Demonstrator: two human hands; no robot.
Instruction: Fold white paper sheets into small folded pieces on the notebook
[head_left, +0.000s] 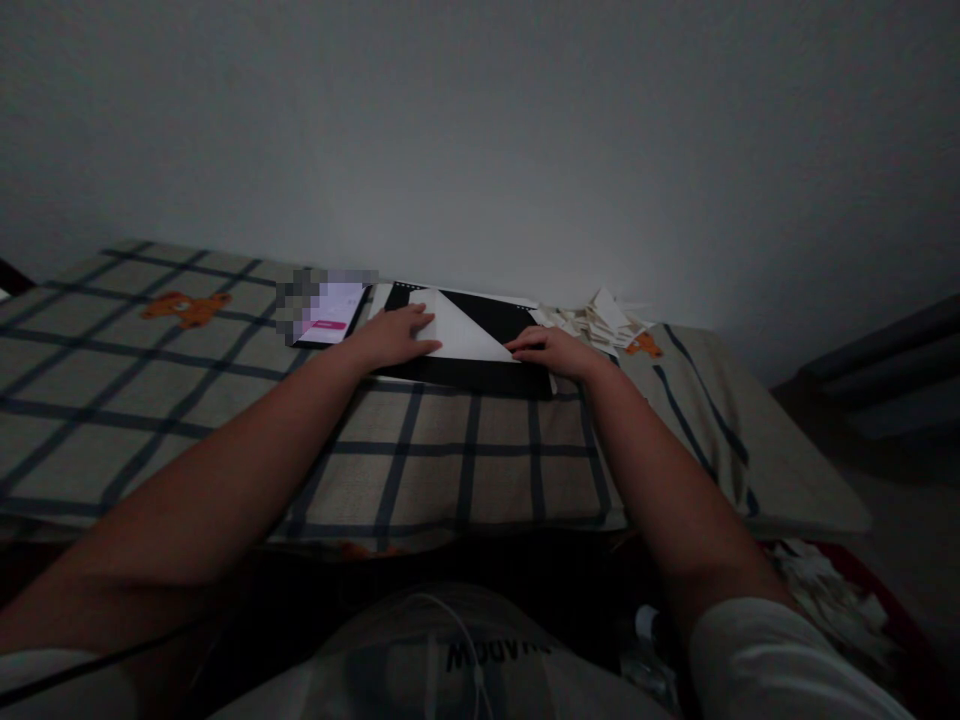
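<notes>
Pressing flat was what both hands were doing on a white sheet [469, 330] folded into a triangle, which lay on a black board [480, 372] at the far edge of a bed covered in a checked cloth [225, 400] printed with orange bears. At far left of the work, a lit phone [334, 312] lay just beside the board, partly blurred. The left hand [394, 337] rested palm down with fingers spread on the sheet's left part, holding it against the board rather than pinching anything. The right hand [553, 350] lay low at the sheet's right corner, fingertips touching the fold's tip; whether they pinched the edge could not be told in the dim light. To crease well, I judged the left hand should keep the sheet from sliding while the right ran firmly along the fold, with edges kept aligned. Further right, a loose pile of paper scraps [600, 320] sat near the board, apart from both hands.
</notes>
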